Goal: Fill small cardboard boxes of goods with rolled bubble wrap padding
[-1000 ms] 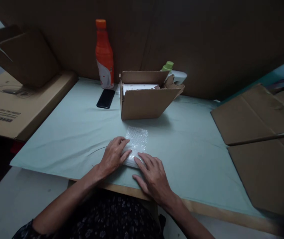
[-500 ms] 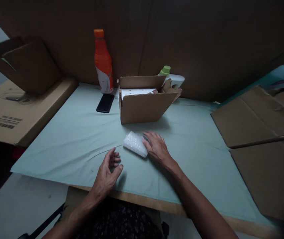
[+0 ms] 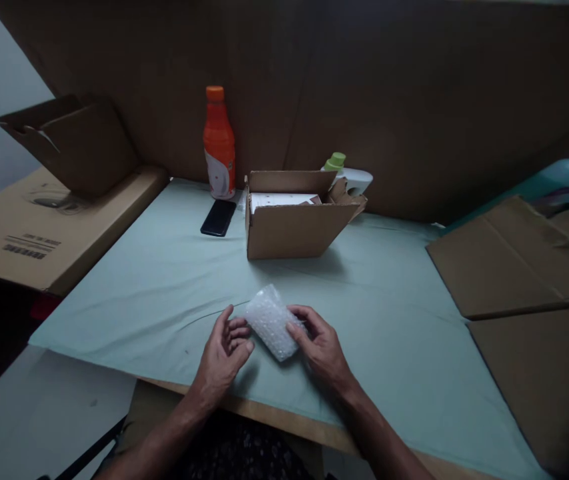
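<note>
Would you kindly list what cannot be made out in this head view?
- Contents of the bubble-wrap bundle: hidden by the wrap, held between left hand and right hand.
- Inside of the open box: mostly blocked by its front wall.
- Green-capped bottle: body hidden behind the box.
- Carton print: too small and dim.

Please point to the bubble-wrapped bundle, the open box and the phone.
bubble-wrapped bundle (image 3: 270, 323), head view, middle of the wrap.
open box (image 3: 289, 233), head view, front wall.
phone (image 3: 218, 217), head view, middle of the screen.
</note>
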The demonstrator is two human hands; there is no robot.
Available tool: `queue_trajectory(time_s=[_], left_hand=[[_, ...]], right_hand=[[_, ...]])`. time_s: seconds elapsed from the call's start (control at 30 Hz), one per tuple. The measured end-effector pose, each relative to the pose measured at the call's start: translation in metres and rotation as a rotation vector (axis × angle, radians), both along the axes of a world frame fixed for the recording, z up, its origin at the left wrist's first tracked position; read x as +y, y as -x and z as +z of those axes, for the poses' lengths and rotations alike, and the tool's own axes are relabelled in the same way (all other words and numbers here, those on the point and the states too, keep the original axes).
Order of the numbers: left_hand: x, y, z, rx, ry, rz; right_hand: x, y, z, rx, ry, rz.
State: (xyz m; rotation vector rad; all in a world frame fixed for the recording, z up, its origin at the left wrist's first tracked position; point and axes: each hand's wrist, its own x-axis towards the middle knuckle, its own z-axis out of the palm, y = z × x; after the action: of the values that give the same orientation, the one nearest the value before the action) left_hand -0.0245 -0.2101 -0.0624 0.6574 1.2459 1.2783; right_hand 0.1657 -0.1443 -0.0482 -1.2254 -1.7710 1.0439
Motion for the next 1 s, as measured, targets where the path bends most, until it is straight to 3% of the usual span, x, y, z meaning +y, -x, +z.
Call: queue_trajectory(time_s=[0.13, 0.27, 0.37, 0.43, 0.47, 0.53, 0.63, 0.8, 0.87, 0.93, 1.0], left_hand=[[-0.009, -0.004, 0.007, -0.010, -0.006, -0.201], [-0.007, 0.003, 0.021, 0.151, -0.025, -0.375], [0.001, 0.008, 0.032, 0.187, -0.095, -0.694], [0.005, 0.009, 0.037, 0.252, -0.130, -0.783], [0.007, 0.010, 0.037, 0.305, -0.147, -0.761], [0.010, 0.012, 0.035, 0.356, -0.168, -0.674], [0.011, 0.014, 0.028, 0.231, -0.146, -0.641], [0.019, 0.010, 0.026, 0.250, -0.067, -0.621], [0.030, 0.013, 0.037, 0.268, -0.096, -0.684], [0.048, 0.020, 0.058, 0.348, -0.220, -0.704], [0.072, 0.030, 0.084, 0.569, -0.431, -0.588]], right_hand=[[-0.033, -0.002, 0.006, 0.136, 0.166, 0.018], [-0.032, -0.024, 0.019, 0.124, 0.096, 0.054], [-0.021, -0.037, 0.035, 0.169, 0.202, 0.274], [-0.018, -0.035, 0.043, 0.069, 0.278, 0.434], [-0.018, -0.032, 0.045, -0.007, 0.298, 0.456], [-0.018, -0.025, 0.045, -0.116, 0.299, 0.369], [-0.016, -0.019, 0.041, -0.046, 0.319, 0.195], [-0.005, -0.021, 0.044, 0.133, 0.455, 0.353], [0.003, -0.028, 0.055, 0.081, 0.387, 0.334], [0.017, -0.040, 0.076, 0.019, 0.289, 0.262], [0.043, -0.053, 0.104, 0.059, 0.189, 0.150]])
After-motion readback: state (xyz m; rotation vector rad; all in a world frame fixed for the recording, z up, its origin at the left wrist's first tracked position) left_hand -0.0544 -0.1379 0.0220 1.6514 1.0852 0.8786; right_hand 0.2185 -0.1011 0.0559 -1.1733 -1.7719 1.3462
